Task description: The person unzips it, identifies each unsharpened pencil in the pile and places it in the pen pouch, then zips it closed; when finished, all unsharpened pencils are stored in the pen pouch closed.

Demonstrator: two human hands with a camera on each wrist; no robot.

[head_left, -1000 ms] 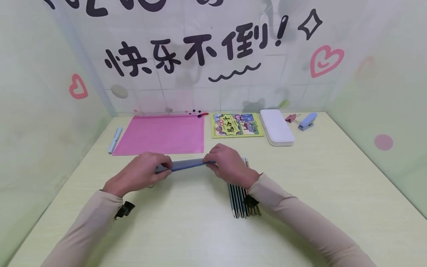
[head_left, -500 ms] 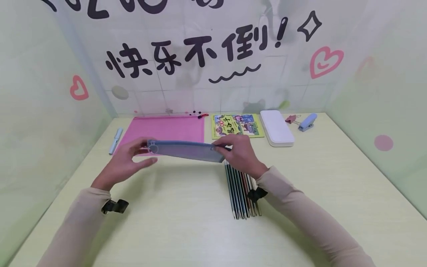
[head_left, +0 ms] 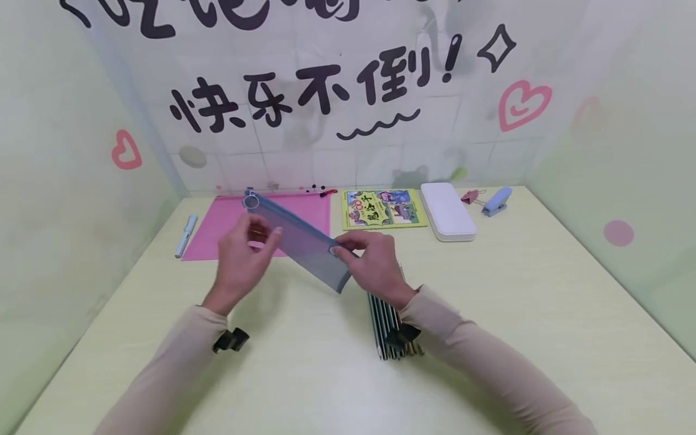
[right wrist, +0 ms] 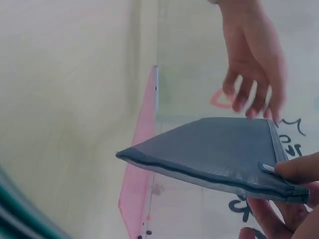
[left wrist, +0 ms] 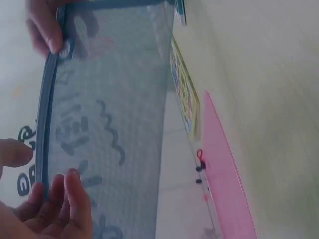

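A translucent blue-grey mesh zip pouch [head_left: 298, 238] hangs tilted above the table, with a round ring [head_left: 251, 200] at its upper left end. My right hand [head_left: 374, 261] pinches its lower right end by the zip edge, where the small zip pull [right wrist: 267, 168] lies under the thumb in the right wrist view. Beside the pouch's left part is my left hand [head_left: 243, 257], its thumb and fingers apart and loosely bent; the left wrist view shows the fingers [left wrist: 75, 199] close to the zipped edge without a grip. Several dark pencils [head_left: 382, 320] lie side by side below my right wrist, partly hidden by it.
Along the back lie a pink zip folder [head_left: 209, 238], a yellow illustrated booklet [head_left: 385, 208], a white case [head_left: 448, 211], a pink binder clip [head_left: 472, 196] and a blue stapler [head_left: 497, 201]. A light blue pen [head_left: 186, 235] lies far left. Walls [head_left: 625, 163] enclose the table.
The pouch, first held between both hands, has turned so its left end points up and back. My left hand has let go of that end and moved right along the pouch; my right hand keeps hold.
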